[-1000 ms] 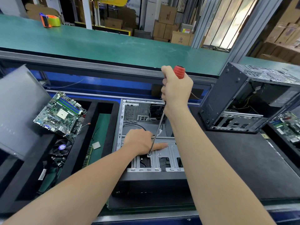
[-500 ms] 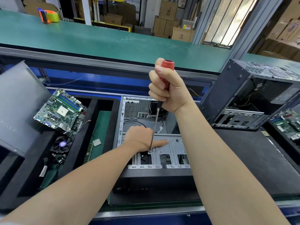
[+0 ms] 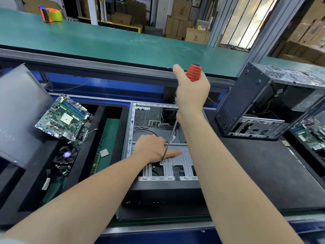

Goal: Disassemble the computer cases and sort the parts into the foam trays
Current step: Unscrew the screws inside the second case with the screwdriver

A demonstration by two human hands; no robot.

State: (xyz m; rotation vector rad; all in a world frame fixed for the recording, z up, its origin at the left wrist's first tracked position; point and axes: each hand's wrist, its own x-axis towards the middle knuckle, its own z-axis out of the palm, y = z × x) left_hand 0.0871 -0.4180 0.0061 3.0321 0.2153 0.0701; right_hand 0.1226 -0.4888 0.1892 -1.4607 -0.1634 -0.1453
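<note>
The right hand point(image 3: 192, 93) clenches the ribbed red-handled screwdriver point(image 3: 194, 74), its steel shaft slanting down to a screw point(image 3: 161, 162) beside the left hand point(image 3: 150, 147), which rests forefinger-straight on the sheet-metal computer case point(image 3: 140, 118).

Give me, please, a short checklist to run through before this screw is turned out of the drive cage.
1. Tip of the red-handled screwdriver seated on the small silver screw: ok.
2. Right hand gripping the handle: ok.
3. Left hand bracing the silver metal drive cage: ok, it rests on top.
4. Left hand clear of the tip: not ok, one outstretched digit lies right beside the shaft.
5. Screw already loose: cannot tell.
6. Free slot in the black foam tray for the cage: cannot tell; the nearest compartment holds small parts.
</note>
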